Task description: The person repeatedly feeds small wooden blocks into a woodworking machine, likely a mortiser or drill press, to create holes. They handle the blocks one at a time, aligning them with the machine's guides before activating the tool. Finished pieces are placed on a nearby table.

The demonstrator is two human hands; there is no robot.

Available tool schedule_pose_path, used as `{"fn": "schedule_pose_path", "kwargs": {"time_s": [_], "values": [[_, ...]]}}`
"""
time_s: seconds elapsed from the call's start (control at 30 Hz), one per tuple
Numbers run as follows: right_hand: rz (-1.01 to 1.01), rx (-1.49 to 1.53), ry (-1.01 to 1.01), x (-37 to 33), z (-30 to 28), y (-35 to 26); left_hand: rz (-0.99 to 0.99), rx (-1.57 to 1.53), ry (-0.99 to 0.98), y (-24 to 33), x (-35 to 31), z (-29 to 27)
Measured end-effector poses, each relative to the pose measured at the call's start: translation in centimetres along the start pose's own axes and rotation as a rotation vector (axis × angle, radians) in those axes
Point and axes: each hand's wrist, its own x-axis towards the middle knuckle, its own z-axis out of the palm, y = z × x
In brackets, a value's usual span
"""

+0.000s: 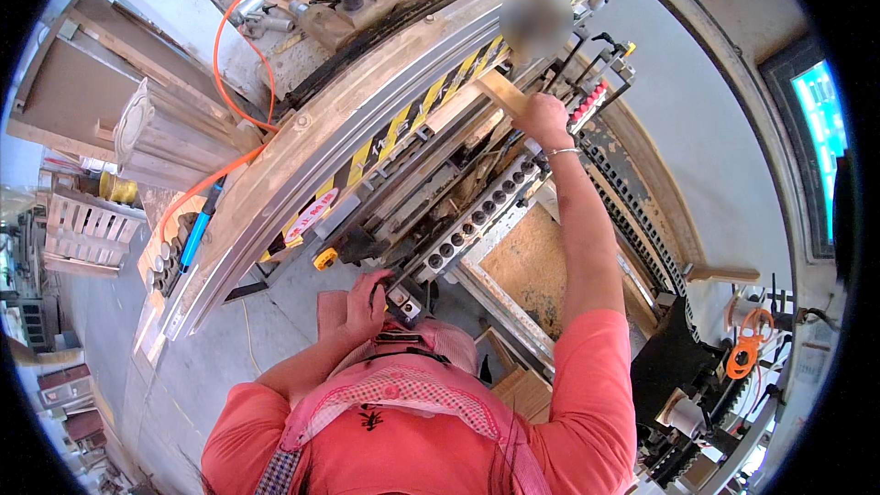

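Note:
My right hand (543, 121) reaches far out over the machine, its fingers closed around the near end of a flat, pale wooden board (502, 92). Beyond that, the board lies by a yellow-and-black striped rail. Close to my body, my left hand (365, 304) is held with bent fingers at the near end of a metal bar (486, 211) lined with round black knobs. Something dark and thin shows at those fingers, too small to name. A small control box (403, 302) sits just right of my left hand.
A long curved-looking machine bed (302, 119) crosses the left, with an orange hose (217, 46) over it and a blue air gun (195, 238) at its side. A sawdust-covered panel (522, 270) and cable chain (642, 220) lie right. A lit screen (819, 128) stands far right.

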Motion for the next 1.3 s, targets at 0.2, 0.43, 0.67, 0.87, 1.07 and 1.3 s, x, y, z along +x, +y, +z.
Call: {"fn": "schedule_pose_path", "kwargs": {"time_s": [0.2,0.43,0.67,0.87,1.07,1.3], "values": [[-0.041,-0.022,0.019,0.2,0.2,0.4,0.035,0.038,-0.01,-0.8,0.1,0.3],[-0.058,-0.005,0.053,0.5,0.7,0.6,0.048,0.049,-0.014,-0.7,0.3,0.3],[-0.044,-0.003,0.058,0.6,0.4,0.0,0.091,0.052,0.03,-1.1,0.3,0.6],[-0.032,0.0,0.058,0.8,0.3,-0.4,0.036,0.021,0.009,-1.2,0.3,0.8],[-0.031,0.009,0.036,0.8,0.0,-0.6,0.08,0.031,0.05,-0.8,0.5,0.7],[-0.034,-0.02,0.087,0.4,0.4,-0.6,-0.022,0.006,-0.004,-0.7,0.3,0.6]]}}
